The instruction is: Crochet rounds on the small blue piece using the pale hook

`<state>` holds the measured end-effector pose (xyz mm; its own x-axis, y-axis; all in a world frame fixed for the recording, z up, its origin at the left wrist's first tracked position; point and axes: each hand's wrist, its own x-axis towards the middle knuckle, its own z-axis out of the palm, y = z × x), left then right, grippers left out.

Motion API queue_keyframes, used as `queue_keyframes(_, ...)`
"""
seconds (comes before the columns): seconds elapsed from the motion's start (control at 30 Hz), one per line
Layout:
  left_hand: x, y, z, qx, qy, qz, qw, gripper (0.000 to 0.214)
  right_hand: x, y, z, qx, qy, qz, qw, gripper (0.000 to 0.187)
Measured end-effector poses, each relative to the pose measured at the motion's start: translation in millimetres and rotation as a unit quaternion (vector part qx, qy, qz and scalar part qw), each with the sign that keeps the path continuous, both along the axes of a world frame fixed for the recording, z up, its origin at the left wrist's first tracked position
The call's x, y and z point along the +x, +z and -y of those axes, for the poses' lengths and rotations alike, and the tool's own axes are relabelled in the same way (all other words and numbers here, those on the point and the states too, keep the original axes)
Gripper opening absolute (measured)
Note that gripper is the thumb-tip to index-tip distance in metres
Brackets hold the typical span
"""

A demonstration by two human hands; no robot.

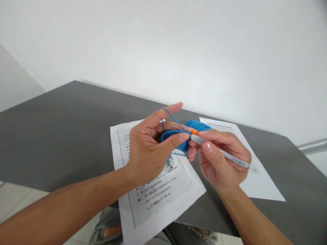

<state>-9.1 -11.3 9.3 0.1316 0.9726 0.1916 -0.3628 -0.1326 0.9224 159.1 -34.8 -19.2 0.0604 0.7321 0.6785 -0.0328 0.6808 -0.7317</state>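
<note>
Pinched between the thumb and fingers of my left hand [150,146] is a blue crochet piece [170,134]. A strand of blue yarn [175,119] loops over its raised index finger and runs down to the work. My right hand [222,156] grips a crochet hook with a pale grey handle [233,157], its metal shaft reaching into the blue piece. A small orange clip or marker [194,132] sits at the edge of the piece, by the right fingertips. Behind the hands lies a ball of blue yarn [198,125], partly hidden.
A printed sheet [163,211] lies under my left hand and hangs over the near edge of the dark grey table [63,136]. Another paper [263,185] rests to the right, partly beneath my right hand. A white wall [163,51] stands behind the table.
</note>
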Motion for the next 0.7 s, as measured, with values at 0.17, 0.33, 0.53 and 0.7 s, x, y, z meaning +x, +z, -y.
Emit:
queue_keyframes(0.17,-2,-0.5,-9,-0.047,-0.058,0.093,0.993,0.052,-8,3.3,10,0.178,-0.204,0.237,0.933,0.054)
queue_keyframes(0.33,-5,6.3,-12,-0.091,-0.103,0.126,0.983,0.055,-9,7.2,15,0.221,-0.257,0.341,0.877,0.072)
queue_keyframes(0.53,-8,6.0,-16,-0.118,-0.122,0.14,0.975,0.058,-3,7.1,1,0.192,-0.183,0.237,0.935,0.051)
queue_keyframes(0.7,-8,2.2,-16,-0.105,-0.132,0.102,0.98,0.061,-6,10.4,-1,0.019,-0.12,0.021,0.992,0.016)
